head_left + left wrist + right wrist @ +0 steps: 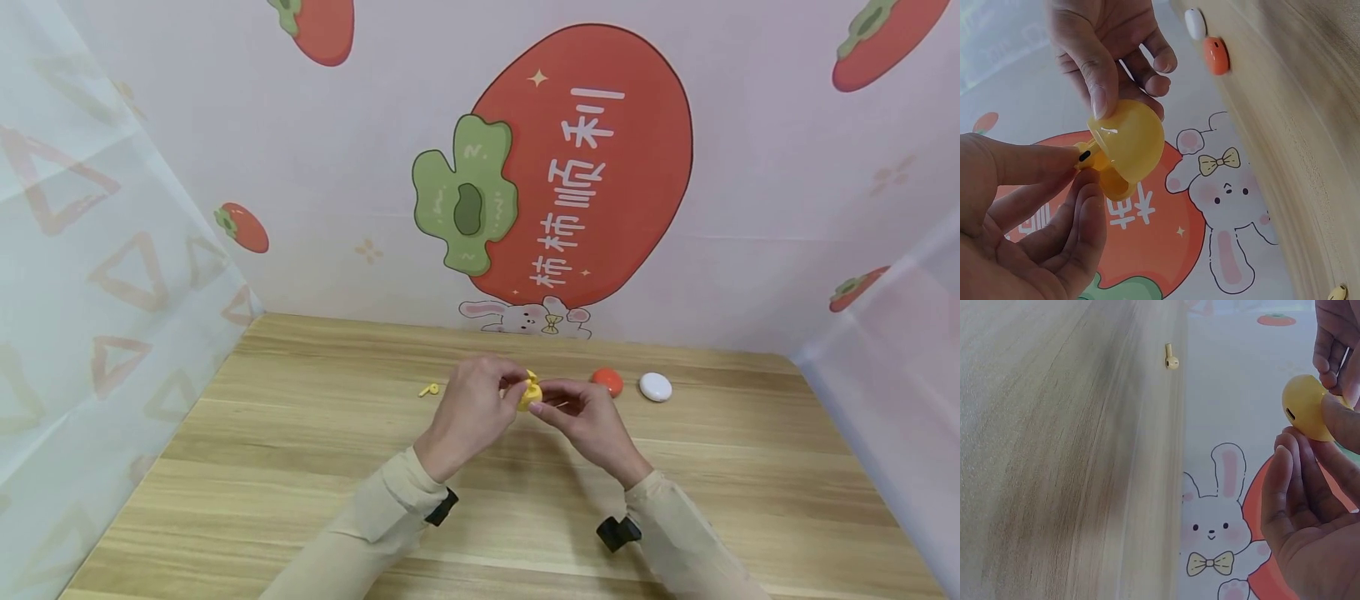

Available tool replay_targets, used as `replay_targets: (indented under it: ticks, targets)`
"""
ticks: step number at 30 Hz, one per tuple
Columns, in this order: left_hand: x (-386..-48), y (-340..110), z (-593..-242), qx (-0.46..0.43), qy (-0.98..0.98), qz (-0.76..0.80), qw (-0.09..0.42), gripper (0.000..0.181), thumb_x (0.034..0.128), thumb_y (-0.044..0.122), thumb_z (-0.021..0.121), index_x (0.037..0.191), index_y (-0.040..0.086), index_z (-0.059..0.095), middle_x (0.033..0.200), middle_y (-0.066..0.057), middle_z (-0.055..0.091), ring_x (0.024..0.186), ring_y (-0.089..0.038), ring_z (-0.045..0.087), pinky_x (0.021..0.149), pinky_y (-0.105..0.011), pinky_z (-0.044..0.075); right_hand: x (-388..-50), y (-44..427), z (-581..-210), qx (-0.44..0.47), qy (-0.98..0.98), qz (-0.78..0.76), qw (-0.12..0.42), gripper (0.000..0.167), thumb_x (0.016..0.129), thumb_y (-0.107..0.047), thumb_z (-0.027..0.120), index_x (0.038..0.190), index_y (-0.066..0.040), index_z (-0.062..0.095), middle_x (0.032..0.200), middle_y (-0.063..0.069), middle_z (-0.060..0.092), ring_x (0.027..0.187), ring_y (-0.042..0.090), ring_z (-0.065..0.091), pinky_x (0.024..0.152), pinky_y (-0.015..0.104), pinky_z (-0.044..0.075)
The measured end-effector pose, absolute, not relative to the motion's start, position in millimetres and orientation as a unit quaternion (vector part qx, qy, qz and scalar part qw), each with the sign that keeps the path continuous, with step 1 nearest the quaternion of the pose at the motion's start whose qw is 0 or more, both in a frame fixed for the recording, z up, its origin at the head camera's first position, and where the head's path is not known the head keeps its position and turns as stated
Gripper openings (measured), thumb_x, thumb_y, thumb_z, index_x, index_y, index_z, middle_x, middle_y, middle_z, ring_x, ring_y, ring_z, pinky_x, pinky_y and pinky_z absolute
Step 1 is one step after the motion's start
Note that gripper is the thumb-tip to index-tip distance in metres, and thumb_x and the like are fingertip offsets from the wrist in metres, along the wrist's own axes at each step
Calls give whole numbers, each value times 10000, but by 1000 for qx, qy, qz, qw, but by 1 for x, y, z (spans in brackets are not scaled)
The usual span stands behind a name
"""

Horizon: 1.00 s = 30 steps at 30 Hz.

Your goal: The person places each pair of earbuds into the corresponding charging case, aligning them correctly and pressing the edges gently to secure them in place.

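In my right hand (588, 421) I hold a small rounded yellow earbud case (1135, 137), thumb on one side and fingers on the other. Its lid stands open in the left wrist view. My left hand (472, 412) pinches a yellow earbud (1088, 154) between thumb and fingers, right at the case's opening. Whether the earbud's stem sits inside the case cannot be seen. Both hands are raised above the table. A second yellow earbud (429, 390) lies on the wood, left of my left hand.
Behind my right hand on the table (315, 467) sit a round orange-red case (609, 382) and, further right, a white case (656, 387). A printed cloth backdrop (337, 275) rises along the table's far edge, with cloth on both sides too.
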State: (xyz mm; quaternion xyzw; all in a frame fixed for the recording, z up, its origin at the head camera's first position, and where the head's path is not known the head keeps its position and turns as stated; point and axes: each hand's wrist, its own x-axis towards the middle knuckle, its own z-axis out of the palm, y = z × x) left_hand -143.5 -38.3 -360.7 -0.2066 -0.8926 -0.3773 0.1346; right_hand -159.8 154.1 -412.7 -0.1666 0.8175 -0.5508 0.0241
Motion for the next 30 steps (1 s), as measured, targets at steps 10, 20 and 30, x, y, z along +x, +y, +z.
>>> replay_targets:
  ticks: [10, 20, 30]
  targets:
    - [-142, -35, -364, -216, -903, -348, 131, 64, 906, 43, 752, 949, 56, 797, 885, -26, 754, 719, -108, 665, 599, -200, 512, -160, 154, -413, -172, 818, -549, 24, 289, 882, -139, 806, 1156, -66, 750, 1026, 43, 744, 923, 209, 696, 800, 293, 587]
    - [-144, -37, -366, -222, -904, -347, 115, 65, 911, 65, 753, 961, 48, 790, 876, -17, 735, 734, -114, 632, 629, -218, 510, -159, 154, -414, -177, 818, -547, 22, 275, 889, -143, 801, 1149, -69, 751, 1019, 36, 746, 921, 207, 701, 794, 306, 589]
    - [-152, -59, -365, -177, -896, -399, 84, 120, 924, 109, 722, 1021, 83, 787, 843, 36, 699, 776, -122, 617, 649, -255, 524, -159, 155, -415, -157, 823, -546, 35, 320, 888, -147, 801, 1189, -62, 735, 1061, 56, 741, 926, 205, 703, 797, 292, 584]
